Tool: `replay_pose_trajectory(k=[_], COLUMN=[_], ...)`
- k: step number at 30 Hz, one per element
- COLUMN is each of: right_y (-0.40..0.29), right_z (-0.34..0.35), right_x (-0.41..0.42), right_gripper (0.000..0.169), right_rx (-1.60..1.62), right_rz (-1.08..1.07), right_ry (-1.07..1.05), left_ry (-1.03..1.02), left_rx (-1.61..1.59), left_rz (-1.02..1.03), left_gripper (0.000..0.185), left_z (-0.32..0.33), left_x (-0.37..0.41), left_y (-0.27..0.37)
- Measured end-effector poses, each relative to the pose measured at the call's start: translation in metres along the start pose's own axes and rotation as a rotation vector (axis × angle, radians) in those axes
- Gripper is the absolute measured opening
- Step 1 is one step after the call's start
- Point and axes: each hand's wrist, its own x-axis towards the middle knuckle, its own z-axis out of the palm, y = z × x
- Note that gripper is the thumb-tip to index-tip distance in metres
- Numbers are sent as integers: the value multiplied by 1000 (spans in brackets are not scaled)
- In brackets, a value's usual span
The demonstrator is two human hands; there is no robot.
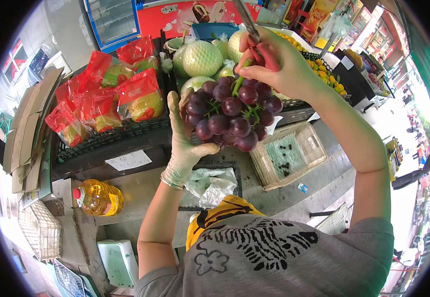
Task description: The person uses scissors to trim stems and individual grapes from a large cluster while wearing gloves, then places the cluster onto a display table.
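Note:
A bunch of dark purple grapes (233,107) hangs in front of me above a crate and the pavement. My left hand (185,144), in a thin whitish glove, cups the bunch from its left side and below, thumb under the lowest grapes. At the top, the thumb and fingers of my bare right hand (278,74) pinch the green stem (240,82). The same hand also holds scissors with red handles (268,56); their metal blades (246,18) point up and away from the grapes. Some of my left fingers are hidden behind the fruit.
Red-topped bags of pomelos (140,100) fill a black crate at left; net-wrapped melons (203,58) lie behind the grapes. Below stand a beige plastic crate (313,148) holding a few loose grapes, crumpled plastic (211,185) and an oil bottle (99,197). Flattened cardboard (25,126) leans at left.

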Motion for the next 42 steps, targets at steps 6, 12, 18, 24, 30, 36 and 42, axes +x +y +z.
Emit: replay_pose_trajectory(k=[6, 12, 18, 24, 30, 36, 42], right_y=[-12, -21, -13, 36, 91, 140, -22], right_z=[-22, -27, -30, -48, -40, -29, -15], right_x=[-7, 1, 14, 38, 53, 59, -7], right_gripper=[31, 34, 29, 32, 30, 30, 28], right_rx=[-22, 29, 279, 129, 247, 38, -273], right_rz=[-26, 57, 91, 252, 473, 477, 565], right_ry=[-14, -5, 79, 34, -114, 13, 515], left_ry=[83, -207, -252, -221, -119, -57, 35], left_rx=[125, -397, -972, -1086, -913, -995, -1169], left_rz=[-74, -276, -620, -711, -773, -875, -840], left_gripper=[130, 118, 98, 75, 91, 92, 90], left_z=[-21, 5, -2, 26, 42, 59, 46], left_x=[22, 59, 61, 57, 29, 10, -14], left_y=[12, -9, -58, -49, -40, -23, -26])
